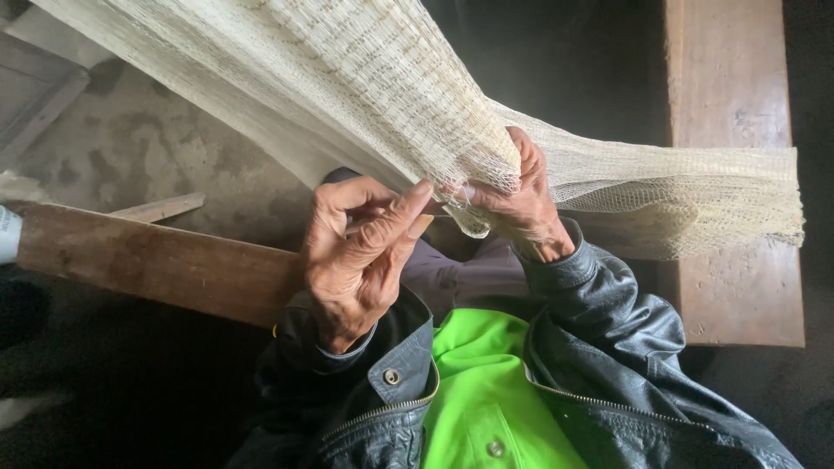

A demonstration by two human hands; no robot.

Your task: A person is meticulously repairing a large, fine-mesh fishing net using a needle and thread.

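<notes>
A cream open-mesh net (pixel 382 78) hangs from the upper left and drapes across to the right over a wooden plank. My right hand (pixel 526 208) is closed around a bunched fold of the net at the centre. My left hand (pixel 356 260) reaches in from the left, its thumb and forefinger pinched together at the net's frayed edge (pixel 473 221) right beside the right hand. Whether a thin strand or tool lies between those fingers is unclear. Both wrists wear black leather jacket sleeves (pixel 608 321) over a bright green shirt (pixel 486 391).
A brown wooden beam (pixel 148 260) runs across under my left arm. A wide reddish plank (pixel 730 165) stands at the right. A stained concrete floor (pixel 156 148) with a small wooden slat (pixel 161 208) lies at the upper left. The surroundings are dark.
</notes>
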